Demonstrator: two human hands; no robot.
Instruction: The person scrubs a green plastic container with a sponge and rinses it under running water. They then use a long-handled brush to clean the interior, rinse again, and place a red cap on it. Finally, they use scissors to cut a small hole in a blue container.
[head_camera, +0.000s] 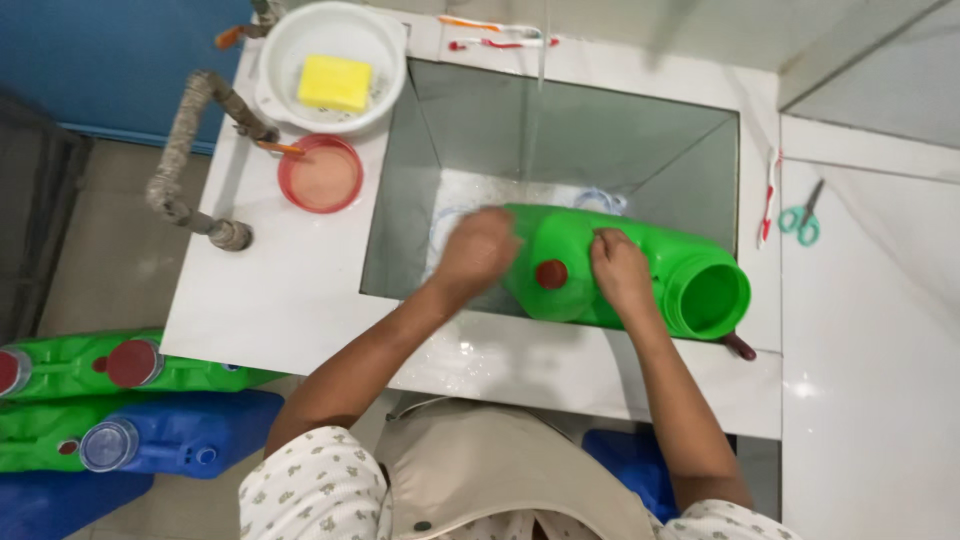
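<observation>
Green jug (600, 265) lies on its side over the sink (560, 140), wide mouth to the right, red cap facing up. Left hand (478, 250) w/ fingers closed on its left end, blurred; right hand (620, 270) pressed flat on its body, fingers spread. Prob. light, stiff plastic, slippery when wet; best gripped at the neck. Sink rim close around it; white desk (290, 290) has open room left. Basin w/ yellow sponge (335, 82) far left.
</observation>
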